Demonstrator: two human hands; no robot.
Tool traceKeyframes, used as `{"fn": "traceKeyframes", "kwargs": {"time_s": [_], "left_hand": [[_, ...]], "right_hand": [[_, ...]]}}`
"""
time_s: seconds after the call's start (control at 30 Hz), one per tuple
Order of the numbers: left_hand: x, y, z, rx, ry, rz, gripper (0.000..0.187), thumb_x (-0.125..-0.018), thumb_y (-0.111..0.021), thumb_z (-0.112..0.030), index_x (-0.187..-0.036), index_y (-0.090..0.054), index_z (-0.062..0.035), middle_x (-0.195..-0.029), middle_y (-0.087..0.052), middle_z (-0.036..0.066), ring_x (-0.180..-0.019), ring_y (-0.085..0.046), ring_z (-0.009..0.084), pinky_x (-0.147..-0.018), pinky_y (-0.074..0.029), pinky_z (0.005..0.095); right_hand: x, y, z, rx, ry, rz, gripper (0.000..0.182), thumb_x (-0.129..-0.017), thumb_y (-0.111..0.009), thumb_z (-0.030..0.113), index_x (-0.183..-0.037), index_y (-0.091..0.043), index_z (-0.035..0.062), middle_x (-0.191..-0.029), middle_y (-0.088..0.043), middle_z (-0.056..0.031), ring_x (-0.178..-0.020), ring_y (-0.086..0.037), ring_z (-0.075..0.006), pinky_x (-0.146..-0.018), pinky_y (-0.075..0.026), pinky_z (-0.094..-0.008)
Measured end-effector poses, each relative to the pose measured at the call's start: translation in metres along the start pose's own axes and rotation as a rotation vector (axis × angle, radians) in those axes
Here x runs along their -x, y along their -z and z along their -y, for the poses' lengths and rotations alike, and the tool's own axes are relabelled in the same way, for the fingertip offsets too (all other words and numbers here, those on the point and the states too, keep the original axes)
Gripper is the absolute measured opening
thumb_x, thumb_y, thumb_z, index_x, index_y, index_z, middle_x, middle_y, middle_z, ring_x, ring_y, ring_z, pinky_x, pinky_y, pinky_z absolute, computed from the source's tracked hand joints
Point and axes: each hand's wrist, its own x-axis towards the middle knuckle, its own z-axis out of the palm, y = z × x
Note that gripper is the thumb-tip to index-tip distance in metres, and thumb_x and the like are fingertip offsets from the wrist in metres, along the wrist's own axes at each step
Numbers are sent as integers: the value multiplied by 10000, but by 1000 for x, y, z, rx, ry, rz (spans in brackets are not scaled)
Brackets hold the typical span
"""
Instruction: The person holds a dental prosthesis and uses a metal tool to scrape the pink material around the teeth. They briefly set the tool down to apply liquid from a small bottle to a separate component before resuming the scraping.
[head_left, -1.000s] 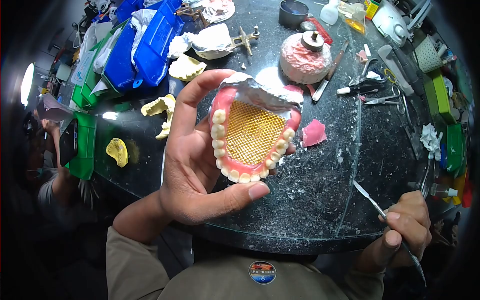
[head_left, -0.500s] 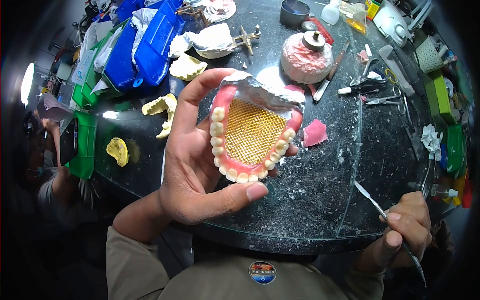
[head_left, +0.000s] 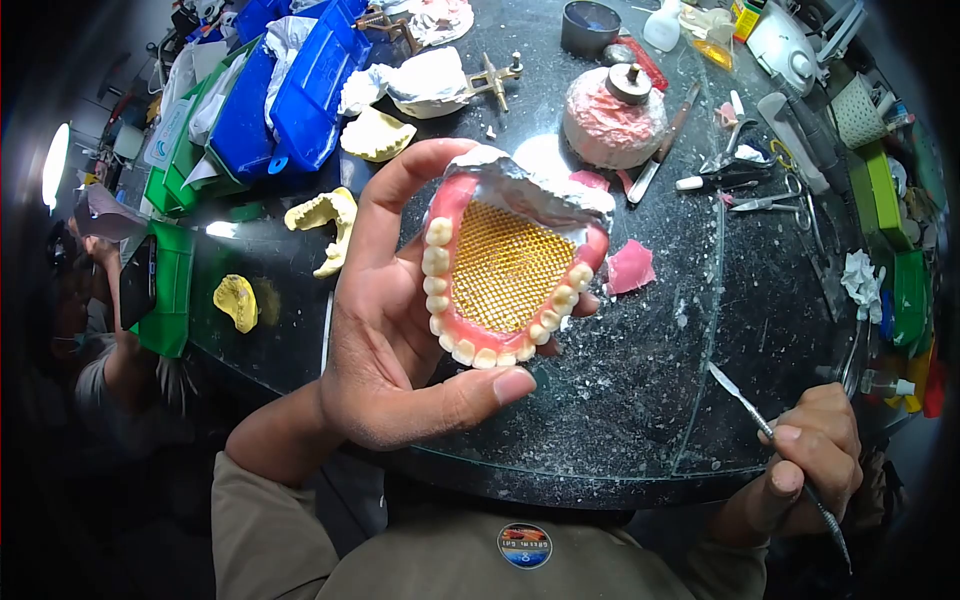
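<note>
My left hand [head_left: 385,330] holds up a denture model [head_left: 505,265] above the dark table, thumb at its lower front edge and fingers around its back. The piece has pink gum material, a row of cream teeth, a gold mesh across the palate and silvery foil along its upper edge. At the lower right, my right hand [head_left: 815,455] is closed around a thin metal spatula [head_left: 742,402], its blade pointing up and left. A pink wax piece [head_left: 630,267] lies on the table just right of the denture.
Blue bins [head_left: 312,85] and yellowish casts [head_left: 376,135] are at the upper left. A round pink-and-white plaster mould [head_left: 613,118] stands behind the denture, beside a knife [head_left: 665,142]. Scissors [head_left: 770,205] lie at the right. Another person's arm [head_left: 125,365] shows at far left.
The denture in my left hand has shifted very slightly to the right. My right hand and the spatula look the same as before.
</note>
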Motion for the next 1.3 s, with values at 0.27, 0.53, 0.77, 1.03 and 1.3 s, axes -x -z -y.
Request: {"fn": "traceKeyframes", "kwargs": {"time_s": [0.27, 0.53, 0.77, 1.03, 1.3], "left_hand": [[-2, 2, -3, 6, 60, 1, 1067, -613, -715, -116, -1389, 17, -100, -1175, -487, 222, -941, -605, 364, -671, -558, 330], [-3, 0, -9, 73, 176, -50, 1113, -576, -765, -217, -1393, -22, -75, -1212, -454, 227, -907, -612, 368, -622, -565, 333], [-6, 1, -10, 133, 215, -20, 1091, -584, -743, -220, -1394, -28, -73, -1279, -371, 275, -898, -614, 372, -597, -567, 334], [-6, 1, -9, 147, 218, -10, 1076, -588, -745, -230, -1384, -39, -72, -1292, -339, 296, -894, -616, 368, -590, -568, 329], [-6, 2, -8, 167, 206, -3, 1078, -588, -756, -251, -1390, -57, -72, -1297, -326, 311, -883, -618, 376, -578, -567, 328]], "right_hand": [[0, 0, 2, 6, -13, -3, 314, -895, -491, 324, -813, -492, 21, -565, -453, -54, -469, -401, -137, -458, -310, -283], [1, 1, 0, 3, -8, 0, 316, -895, -492, 327, -818, -493, 21, -567, -450, -53, -477, -403, -138, -464, -311, -284], [0, 0, 2, 9, -19, 7, 315, -900, -484, 334, -827, -492, 29, -573, -446, -49, -476, -401, -134, -464, -315, -286], [0, 2, 0, 4, -12, 30, 317, -902, -480, 340, -833, -490, 31, -581, -446, -49, -479, -406, -137, -464, -317, -285], [0, 1, 2, 18, -18, 12, 320, -900, -483, 338, -829, -493, 27, -583, -451, -54, -482, -408, -139, -465, -318, -285]]}}
